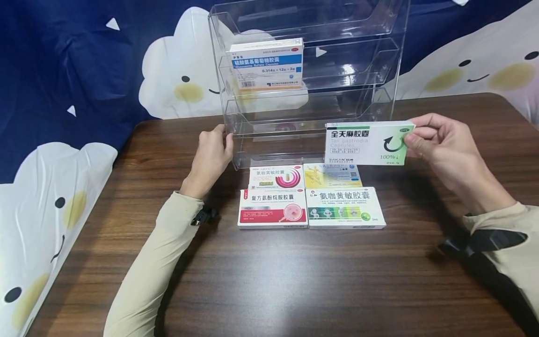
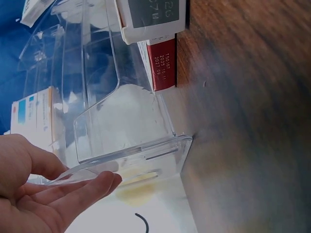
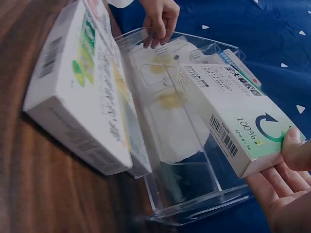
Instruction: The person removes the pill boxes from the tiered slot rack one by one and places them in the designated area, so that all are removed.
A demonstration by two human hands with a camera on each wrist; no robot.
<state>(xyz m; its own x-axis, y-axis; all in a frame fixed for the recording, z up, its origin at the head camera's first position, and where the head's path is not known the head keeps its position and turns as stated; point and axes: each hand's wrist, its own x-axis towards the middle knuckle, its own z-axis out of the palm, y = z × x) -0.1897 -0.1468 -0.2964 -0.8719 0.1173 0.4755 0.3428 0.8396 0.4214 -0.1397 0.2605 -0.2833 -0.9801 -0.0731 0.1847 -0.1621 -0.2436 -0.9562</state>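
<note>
At rack (image 1: 332,100), left (image 1: 210,157) gripping, right (image 1: 447,152) pinching box (image 1: 364,144), hands apart

Three cameras look at one clear rack (image 1: 332,104): one from the head, two from the wrists.
The head view faces forward and down, farther back, over the desk (image 1: 269,281). Both wrist views are near and turned sideways, from opposite sides: the left close to one rack end, the right across toward the left hand (image 1: 209,158), which all three share.
</note>
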